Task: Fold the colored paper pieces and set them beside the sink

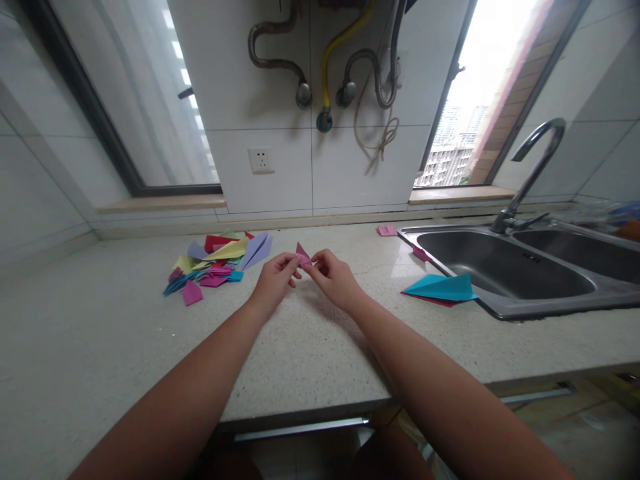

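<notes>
Between my two hands, just above the countertop (300, 360), is a small piece of folded pink paper (302, 253) with a pointed tip facing up. My left hand (277, 277) pinches its left side between thumb and fingers. On the other side my right hand (334, 277) grips it the same way, its fingertips close to the left ones. The lower part of the paper is partly hidden by my fingers. To the left lies a heap of folded colored papers (227, 251), and a pink folded piece (192, 293) rests at its near edge.
A blue paper plane (440, 287) lies over a red one beside the steel sink (500, 310), overlapping its rim. Small pink folded pieces (387, 230) sit near the sink's back left corner. A faucet (535, 167) rises behind the basin. Hoses (327, 60) hang on the tiled wall.
</notes>
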`<move>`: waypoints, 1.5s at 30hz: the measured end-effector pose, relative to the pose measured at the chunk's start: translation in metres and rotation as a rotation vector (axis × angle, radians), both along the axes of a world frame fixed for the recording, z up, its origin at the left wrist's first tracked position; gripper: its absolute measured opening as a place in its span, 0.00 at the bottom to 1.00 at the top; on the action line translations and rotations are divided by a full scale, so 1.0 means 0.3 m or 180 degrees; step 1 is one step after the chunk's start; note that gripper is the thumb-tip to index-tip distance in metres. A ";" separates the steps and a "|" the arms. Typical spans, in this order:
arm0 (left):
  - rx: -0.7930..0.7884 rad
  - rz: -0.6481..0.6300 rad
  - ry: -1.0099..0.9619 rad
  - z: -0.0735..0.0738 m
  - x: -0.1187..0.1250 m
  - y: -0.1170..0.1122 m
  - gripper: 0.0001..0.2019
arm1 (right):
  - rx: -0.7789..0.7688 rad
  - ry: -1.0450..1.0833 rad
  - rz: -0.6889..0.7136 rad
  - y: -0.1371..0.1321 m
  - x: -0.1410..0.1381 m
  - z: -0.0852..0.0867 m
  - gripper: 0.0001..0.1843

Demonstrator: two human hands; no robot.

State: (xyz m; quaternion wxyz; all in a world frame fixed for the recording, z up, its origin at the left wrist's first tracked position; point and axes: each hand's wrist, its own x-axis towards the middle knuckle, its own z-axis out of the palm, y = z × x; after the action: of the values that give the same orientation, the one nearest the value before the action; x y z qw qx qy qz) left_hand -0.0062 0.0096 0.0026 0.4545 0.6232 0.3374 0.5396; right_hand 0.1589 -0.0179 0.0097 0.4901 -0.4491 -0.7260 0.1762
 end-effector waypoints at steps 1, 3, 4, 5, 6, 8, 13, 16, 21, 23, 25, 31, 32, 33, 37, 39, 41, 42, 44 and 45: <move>-0.0046 0.0020 -0.0110 0.000 -0.001 0.003 0.15 | 0.0025 -0.0055 0.0023 0.002 0.006 -0.001 0.12; -0.0137 0.0053 -0.0283 -0.002 -0.003 0.008 0.15 | 0.0080 -0.0162 -0.0005 0.005 0.019 0.000 0.10; -0.0177 0.0052 -0.0350 -0.003 -0.004 0.010 0.15 | 0.0104 -0.0199 -0.0040 0.006 0.025 0.001 0.08; -0.0208 0.0034 -0.0408 -0.005 -0.005 0.012 0.15 | 0.0122 -0.0226 -0.0076 0.006 0.030 0.003 0.07; -0.0234 0.0000 -0.0453 -0.007 -0.006 0.013 0.15 | 0.0138 -0.0243 -0.0106 0.006 0.034 0.006 0.06; -0.0279 -0.0085 -0.0516 -0.010 -0.008 0.015 0.15 | 0.0163 -0.0243 -0.0127 0.004 0.039 0.011 0.04; -0.0396 -0.0088 -0.0422 -0.011 -0.016 0.019 0.16 | 0.0315 -0.0201 -0.0147 0.002 0.044 0.018 0.03; -0.0397 0.0032 -0.0328 -0.004 -0.022 0.020 0.17 | 0.0421 -0.0319 -0.0211 0.005 0.053 0.020 0.03; -0.0333 -0.0070 -0.0243 0.003 -0.036 0.025 0.24 | 0.0548 -0.0450 -0.0321 0.014 0.073 0.024 0.03; -0.0307 -0.0078 -0.0170 -0.001 -0.041 0.030 0.22 | 0.0557 -0.0431 -0.0353 0.016 0.080 0.027 0.03; -0.0249 -0.0014 -0.0129 -0.006 -0.047 0.039 0.20 | 0.0534 -0.0405 -0.0385 0.018 0.086 0.030 0.03; -0.0141 0.0329 -0.0113 -0.013 -0.063 0.059 0.17 | 0.0245 -0.0234 -0.0510 0.036 0.098 0.023 0.05; -0.0145 0.0352 -0.0127 -0.013 -0.063 0.059 0.17 | 0.0162 -0.0179 -0.0484 0.040 0.099 0.019 0.05; -0.0144 0.0371 -0.0144 -0.012 -0.063 0.059 0.17 | 0.0072 -0.0110 -0.0438 0.046 0.100 0.014 0.06; -0.0157 0.0407 -0.0199 -0.008 -0.060 0.054 0.16 | -0.0373 0.0291 -0.0091 0.066 0.100 -0.004 0.09; -0.0258 0.0365 -0.0258 -0.007 -0.059 0.053 0.15 | -0.0644 0.0572 0.0139 0.071 0.098 -0.011 0.09; -0.0405 0.0301 -0.0335 -0.008 -0.059 0.055 0.14 | -0.0875 0.0889 0.0337 0.072 0.094 -0.014 0.08; -0.0477 0.0270 -0.0377 -0.008 -0.059 0.055 0.14 | -0.0970 0.1036 0.0419 0.071 0.091 -0.014 0.08; -0.0607 0.0202 -0.0471 -0.010 -0.059 0.057 0.13 | -0.1131 0.1272 0.0555 0.067 0.086 -0.013 0.07; -0.0668 0.0163 -0.0533 -0.011 -0.059 0.057 0.12 | -0.1200 0.1360 0.0612 0.064 0.083 -0.012 0.07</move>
State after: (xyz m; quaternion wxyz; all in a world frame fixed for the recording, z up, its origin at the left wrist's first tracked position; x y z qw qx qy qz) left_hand -0.0240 0.0266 -0.0007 0.5299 0.5162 0.3687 0.5629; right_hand 0.1839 0.0012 0.0062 0.5208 -0.4141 -0.6001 0.4439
